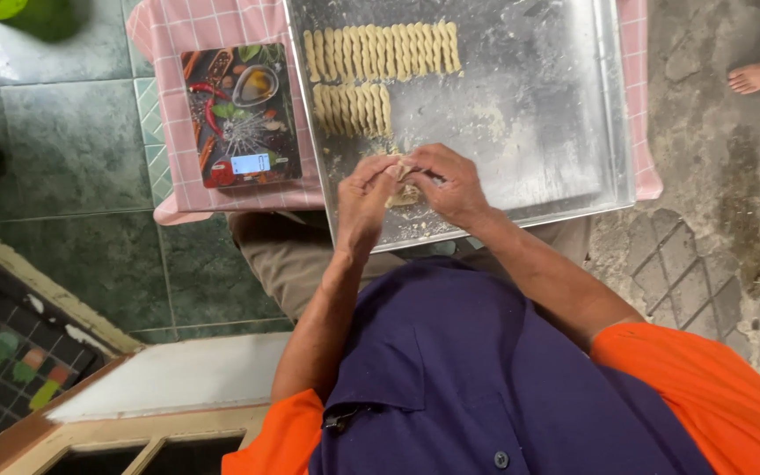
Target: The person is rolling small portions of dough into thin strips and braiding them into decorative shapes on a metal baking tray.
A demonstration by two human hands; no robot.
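A: Hands?
B: Left hand [368, 186] and right hand [450, 183] meet over the near edge of the metal tray [529, 132]. Both are pinched on one small piece of dough [402, 180], fingertips closed around it from either side.

A: Where's the dough exactly?
B: Between the two hands, just above the tray surface near its front edge. Pale, partly hidden by the fingers; can't tell its shape.

A: What else is on the tray?
B: Two rows of shaped dough sticks [380, 51] at the far left part, ridged, lying side by side and touching. The upper row is longer, the lower row [352, 108] shorter. Crumbs and flour smears around the hands.

A: Under the tray?
B: Tabletop with a pink checked cloth [164, 97]. A flat kitchen scale [239, 114] with a picture of spices lies on it, just beside the tray's left edge.

A: Anything around?
B: Green tiled floor [63, 132] on the left, rough concrete on the right, someone's bare foot [756, 76] at top right.
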